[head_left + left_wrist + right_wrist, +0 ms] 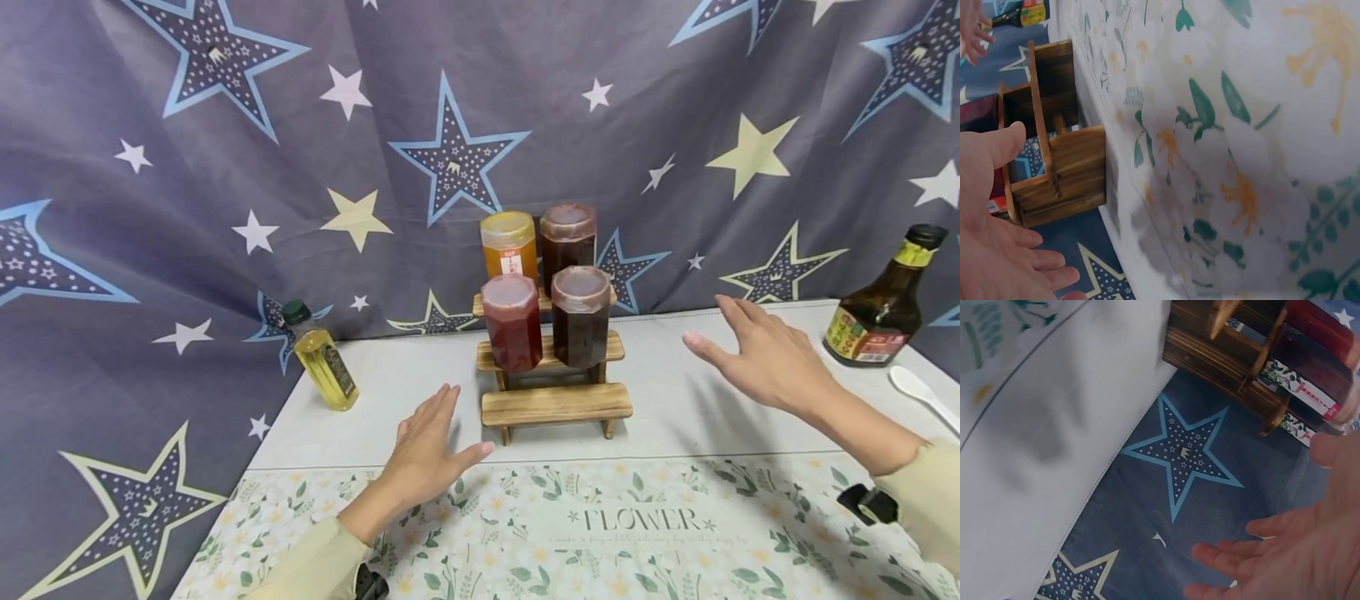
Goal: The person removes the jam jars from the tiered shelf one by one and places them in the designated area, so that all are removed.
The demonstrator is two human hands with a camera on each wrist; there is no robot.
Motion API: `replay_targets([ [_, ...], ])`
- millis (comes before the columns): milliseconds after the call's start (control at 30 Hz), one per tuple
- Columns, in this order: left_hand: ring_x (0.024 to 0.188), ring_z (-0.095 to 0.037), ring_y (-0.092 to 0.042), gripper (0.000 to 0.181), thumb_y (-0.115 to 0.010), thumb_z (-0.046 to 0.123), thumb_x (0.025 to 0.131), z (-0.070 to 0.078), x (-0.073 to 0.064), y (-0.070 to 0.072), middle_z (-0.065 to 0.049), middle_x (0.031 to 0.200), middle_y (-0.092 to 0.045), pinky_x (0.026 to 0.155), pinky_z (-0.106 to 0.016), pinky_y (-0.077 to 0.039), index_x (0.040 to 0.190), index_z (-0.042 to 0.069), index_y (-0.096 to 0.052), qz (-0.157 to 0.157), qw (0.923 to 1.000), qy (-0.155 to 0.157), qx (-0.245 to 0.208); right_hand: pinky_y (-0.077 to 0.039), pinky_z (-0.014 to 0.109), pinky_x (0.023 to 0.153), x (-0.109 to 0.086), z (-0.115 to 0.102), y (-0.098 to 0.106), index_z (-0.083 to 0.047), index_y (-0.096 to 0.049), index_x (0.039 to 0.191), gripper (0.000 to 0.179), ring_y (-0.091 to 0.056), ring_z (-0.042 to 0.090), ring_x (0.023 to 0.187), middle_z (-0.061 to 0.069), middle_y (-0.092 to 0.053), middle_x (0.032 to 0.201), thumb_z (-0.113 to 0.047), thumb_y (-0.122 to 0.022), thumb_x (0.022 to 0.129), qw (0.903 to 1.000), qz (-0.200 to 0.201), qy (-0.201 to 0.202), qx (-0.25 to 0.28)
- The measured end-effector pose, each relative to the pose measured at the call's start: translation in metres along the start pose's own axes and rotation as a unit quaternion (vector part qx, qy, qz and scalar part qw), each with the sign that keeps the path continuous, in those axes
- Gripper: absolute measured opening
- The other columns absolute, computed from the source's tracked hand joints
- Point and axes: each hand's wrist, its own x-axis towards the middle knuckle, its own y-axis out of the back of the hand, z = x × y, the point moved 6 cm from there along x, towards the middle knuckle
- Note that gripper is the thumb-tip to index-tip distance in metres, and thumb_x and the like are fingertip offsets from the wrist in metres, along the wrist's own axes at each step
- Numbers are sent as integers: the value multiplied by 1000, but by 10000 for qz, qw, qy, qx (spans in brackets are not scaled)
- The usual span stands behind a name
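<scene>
A three-step wooden rack (557, 405) stands mid-table, its lowest step bare. On the middle step sit a red jar (512, 325) and a dark brown jar (581, 321). Behind them, on the top step, are an orange jar (510, 243) and another dark jar (567, 233). My left hand (423, 454) hovers in front and to the left of the rack, fingers extended, holding nothing. To the rack's right my right hand (772, 354) is raised over the table, fingers and thumb apart, also holding nothing. The right wrist view shows labels on the dark jars (1310, 369).
A small oil bottle (324, 358) with a green cap stands at the left. On the far right are a dark sauce bottle (877, 304) and a white spoon (924, 396). A star-patterned cloth (300, 183) hangs behind; a flowered mat (637, 533) covers the front.
</scene>
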Motion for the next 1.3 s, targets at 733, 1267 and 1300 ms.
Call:
replay_targets([
  [733, 114, -30, -57, 87, -76, 25, 85, -9, 22, -36, -18, 133, -51, 90, -37, -57, 151, 6, -23, -370, 9395, 557, -3360, -36, 63, 106, 37, -26, 7, -2, -16, 153, 90, -31, 46, 135, 27, -26, 152, -59, -52, 93, 9682, -608, -492, 2375],
  [1267, 95, -31, -67, 64, -69, 0, 88, -8, 30, -49, -22, 108, -64, 85, -38, -61, 143, 0, -36, -161, 8703, 837, -4851, -30, 57, 114, 67, -47, 24, -10, -25, 153, 81, -30, 36, 139, 19, -32, 152, -49, -60, 92, 9340, -102, -121, 3569],
  [1300, 95, -31, -67, 64, -69, 0, 87, -8, 31, -49, -22, 108, -64, 85, -38, -61, 142, 0, -37, -154, 8699, 846, -4857, -29, 57, 114, 70, -49, 25, -10, -25, 153, 80, -31, 35, 139, 19, -32, 152, -48, -61, 92, 9319, -74, -92, 3626],
])
